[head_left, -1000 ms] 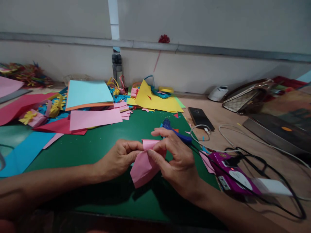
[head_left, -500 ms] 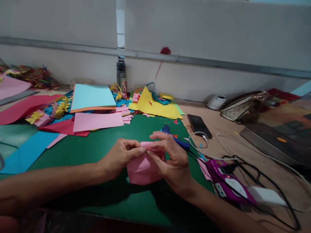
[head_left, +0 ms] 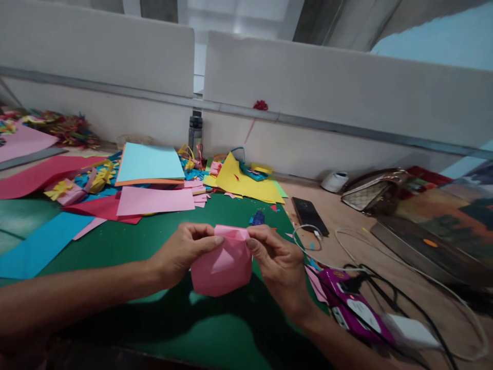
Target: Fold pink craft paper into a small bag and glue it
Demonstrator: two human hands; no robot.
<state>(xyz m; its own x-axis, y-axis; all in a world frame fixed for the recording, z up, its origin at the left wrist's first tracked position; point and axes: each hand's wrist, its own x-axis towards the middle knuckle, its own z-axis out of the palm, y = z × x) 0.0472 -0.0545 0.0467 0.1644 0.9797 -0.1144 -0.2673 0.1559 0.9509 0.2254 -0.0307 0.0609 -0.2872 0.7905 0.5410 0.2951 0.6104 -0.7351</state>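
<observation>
Held up over the green mat is a folded pink paper pouch, its upper edge turned over and slightly parted. My left hand pinches the pouch's upper left corner between thumb and fingers. At the upper right corner, my right hand grips it the same way, thumb in front. Just behind the pouch lies a blue-handled tool, mostly hidden by my right hand.
Light blue sheets, a pink sheet and yellow paper lie at the back. To the right are a phone, a purple power strip with cables, and a bag. Blue paper lies left.
My right hand has shifted from over the pouch's top to its right corner, so more of the pouch's front shows. The camera view has tilted up.
</observation>
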